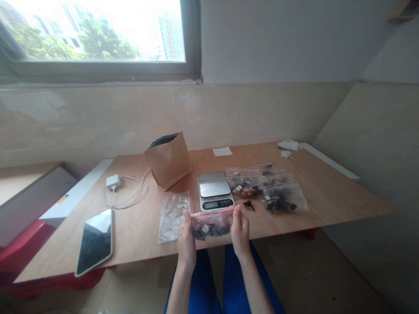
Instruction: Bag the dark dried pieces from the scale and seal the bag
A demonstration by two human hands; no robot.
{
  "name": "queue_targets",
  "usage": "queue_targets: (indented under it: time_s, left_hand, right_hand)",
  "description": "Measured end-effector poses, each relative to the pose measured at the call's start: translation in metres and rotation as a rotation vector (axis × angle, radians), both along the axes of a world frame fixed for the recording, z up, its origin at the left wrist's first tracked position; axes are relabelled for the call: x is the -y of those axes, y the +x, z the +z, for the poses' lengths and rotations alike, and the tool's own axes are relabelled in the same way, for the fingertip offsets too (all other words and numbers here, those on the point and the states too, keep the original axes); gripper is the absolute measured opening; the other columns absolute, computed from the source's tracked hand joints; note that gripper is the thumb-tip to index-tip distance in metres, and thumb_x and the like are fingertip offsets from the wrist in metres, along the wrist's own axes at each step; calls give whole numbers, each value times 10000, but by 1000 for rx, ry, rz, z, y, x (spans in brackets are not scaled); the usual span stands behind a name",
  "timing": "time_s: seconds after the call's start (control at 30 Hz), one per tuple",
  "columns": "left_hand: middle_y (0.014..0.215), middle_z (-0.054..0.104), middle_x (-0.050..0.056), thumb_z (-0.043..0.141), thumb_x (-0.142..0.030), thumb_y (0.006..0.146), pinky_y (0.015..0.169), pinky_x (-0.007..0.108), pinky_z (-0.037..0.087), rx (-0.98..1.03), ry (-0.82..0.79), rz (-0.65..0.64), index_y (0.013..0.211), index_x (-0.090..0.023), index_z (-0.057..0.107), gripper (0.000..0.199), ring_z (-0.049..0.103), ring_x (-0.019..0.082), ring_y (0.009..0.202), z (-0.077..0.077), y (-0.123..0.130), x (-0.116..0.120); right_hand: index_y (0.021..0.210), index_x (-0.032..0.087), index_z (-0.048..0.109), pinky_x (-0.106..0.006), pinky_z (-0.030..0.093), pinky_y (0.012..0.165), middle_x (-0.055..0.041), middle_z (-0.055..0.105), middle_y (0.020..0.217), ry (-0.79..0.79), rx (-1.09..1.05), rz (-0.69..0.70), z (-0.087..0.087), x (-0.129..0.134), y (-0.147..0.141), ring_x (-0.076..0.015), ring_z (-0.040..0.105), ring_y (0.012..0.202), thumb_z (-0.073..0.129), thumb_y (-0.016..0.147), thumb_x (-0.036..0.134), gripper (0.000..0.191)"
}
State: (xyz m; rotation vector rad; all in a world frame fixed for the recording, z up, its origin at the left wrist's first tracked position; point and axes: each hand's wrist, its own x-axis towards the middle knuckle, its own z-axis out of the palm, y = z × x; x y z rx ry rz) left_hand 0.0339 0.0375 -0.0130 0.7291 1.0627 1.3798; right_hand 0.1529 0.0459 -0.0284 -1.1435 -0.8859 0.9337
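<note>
A clear zip bag (214, 229) with a red seal strip and dark pieces inside is stretched between my hands at the table's front edge. My left hand (186, 233) pinches its left top corner, and my right hand (240, 229) grips the right one. A small white label shows on the bag. Just beyond it stands a kitchen scale (214, 185) with a bare steel plate; its display is too small to read. One dark piece (248, 205) lies loose beside the scale. To the left lies a flat clear bag (175, 213) with a small label.
Several filled zip bags (284, 198) overlap right of the scale. A brown paper bag (170, 161) stands open at back left. A tablet (95, 240), a white charger (113, 182) with cable, and a paper slip (222, 151) lie on the wooden table (334, 192).
</note>
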Motion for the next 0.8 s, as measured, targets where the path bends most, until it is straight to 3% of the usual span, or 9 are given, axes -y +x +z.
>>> queue_targets:
  time_s: [0.1,0.2,0.4,0.6,0.7,0.8]
  left_hand:
    - [572,662,86,317,-684,774,628,310,518,82,-64,17,686,-125,693,680,659,217,683,1,-2,-1]
    - [603,674,91,358,-689,757,642,310,518,117,-97,11,712,-114,693,667,662,222,705,2,-4,-1]
    - [815,710,98,375,-640,783,750,305,484,0,-50,19,879,-118,688,617,650,215,831,-1,-11,-5]
    - [990,686,104,348,-566,820,758,308,435,-63,2,50,925,-147,683,547,612,217,923,-5,-31,-9]
    - [957,692,99,337,-564,821,713,287,434,-36,-3,49,917,-150,678,545,615,197,866,-4,-36,-8]
    - [895,696,100,314,-583,816,675,287,443,10,20,54,897,-141,674,576,613,183,772,-3,-37,-7]
  right_hand:
    - [604,173,622,-233,450,464,-38,601,511,-19,-39,42,4,0,3,-143,556,476,337,822,647,594]
    - [609,175,629,-239,455,451,-40,609,507,-28,-33,49,10,1,4,-150,561,466,361,806,657,586]
    - [526,169,569,-236,431,409,-9,553,428,-20,-12,2,32,-11,14,-134,515,390,470,731,674,554]
    - [560,176,546,-245,402,396,-10,551,445,-84,18,-257,51,-54,87,-139,501,395,485,687,688,531]
    - [581,196,515,-263,418,442,-20,562,492,-111,168,-324,47,-83,125,-159,524,453,422,717,684,515]
    - [596,203,475,-304,423,488,-28,541,514,-179,418,-346,35,-102,144,-186,523,491,362,755,655,492]
